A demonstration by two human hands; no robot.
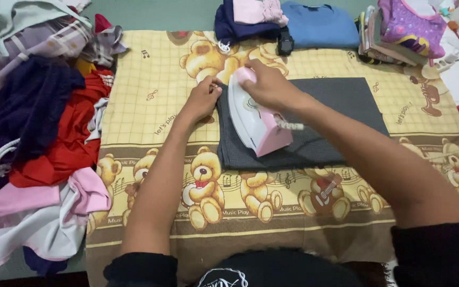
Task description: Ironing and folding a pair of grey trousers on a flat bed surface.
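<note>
— Both hands busy: right hand (270, 85) wrapped around the handle of the pink-and-white plastic iron (256, 121), pressing it flat on the dark grey folded cloth (336, 117).

— And the left hand (204, 98)?

— Pinching the cloth's left edge, grip pressed together, likely keeping it taut. All on the yellow bear-print blanket (150, 106); heap of unfolded clothes (43, 133) at left, folded stack (320, 24) beyond.

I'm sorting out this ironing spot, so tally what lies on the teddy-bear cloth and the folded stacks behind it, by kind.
Iron, pink and white, under the right hand: 1
Dark grey garment, its edge held by the left hand: 1
Folded stacks along the far edge, namely navy and pink, blue, purple-topped: 3
Total: 5
</note>
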